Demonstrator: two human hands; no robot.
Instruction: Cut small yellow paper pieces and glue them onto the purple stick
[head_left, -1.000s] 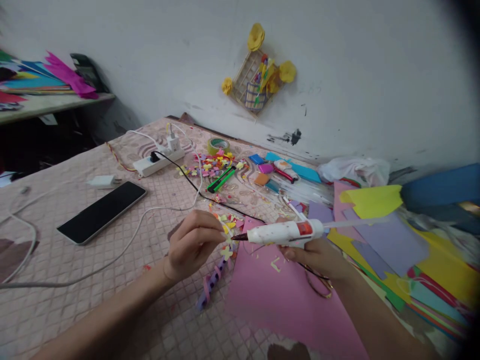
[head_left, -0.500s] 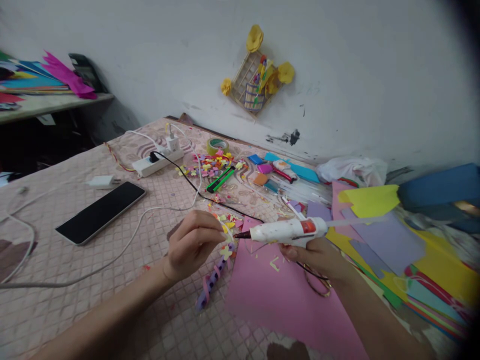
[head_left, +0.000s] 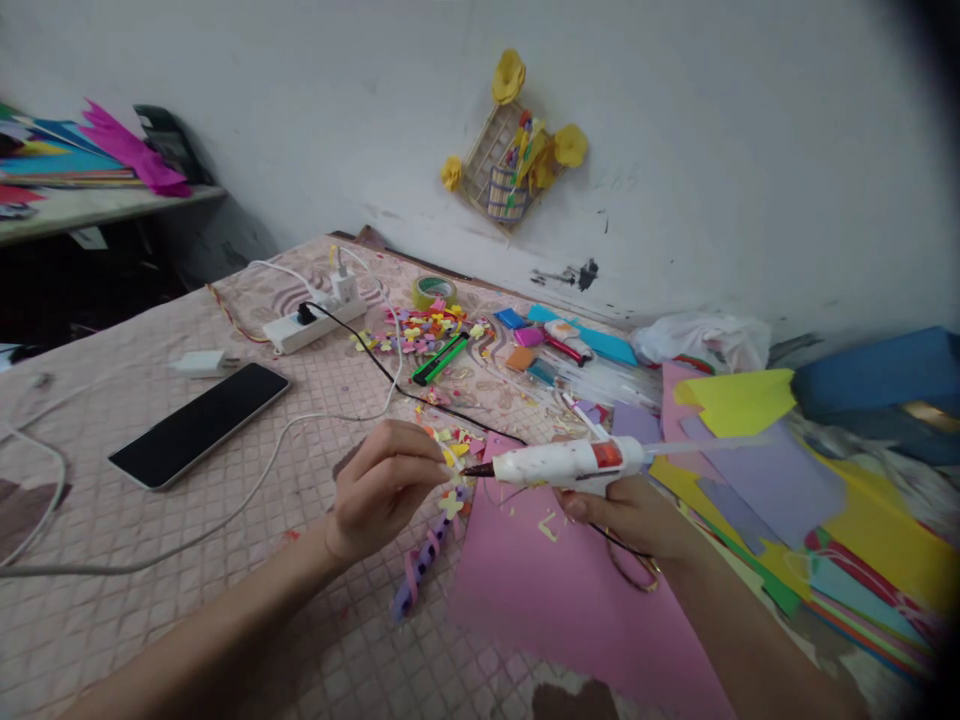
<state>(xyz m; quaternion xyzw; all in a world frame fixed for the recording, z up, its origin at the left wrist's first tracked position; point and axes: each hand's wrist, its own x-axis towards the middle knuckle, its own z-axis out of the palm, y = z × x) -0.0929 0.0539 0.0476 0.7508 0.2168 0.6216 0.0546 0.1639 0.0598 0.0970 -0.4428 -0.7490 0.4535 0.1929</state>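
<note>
My right hand (head_left: 626, 515) is wrapped round the handle of a white hot glue gun (head_left: 559, 462), which points left. A clear glue stick (head_left: 701, 445) sticks out of its back end. The gun's dark nozzle reaches the fingertips of my left hand (head_left: 390, 485), which are pinched together. A small pale piece shows at those fingertips, too small to name. Below them a purple stick wound with a pink strip (head_left: 421, 572) lies on the table, a pale yellow flower (head_left: 451, 502) at its upper end. Under the gun lies a pink sheet (head_left: 555, 590).
A phone (head_left: 199, 425), a white power strip (head_left: 315, 325) and loose cables lie on the left. Behind my hands are foam flower cut-outs (head_left: 412, 328), a green cutter (head_left: 441, 359) and tape (head_left: 433, 292). Coloured sheets (head_left: 772, 480) cover the right side.
The glue gun has shifted slightly left, its nozzle now closer to the fingertips of my left hand. My left hand stays almost still.
</note>
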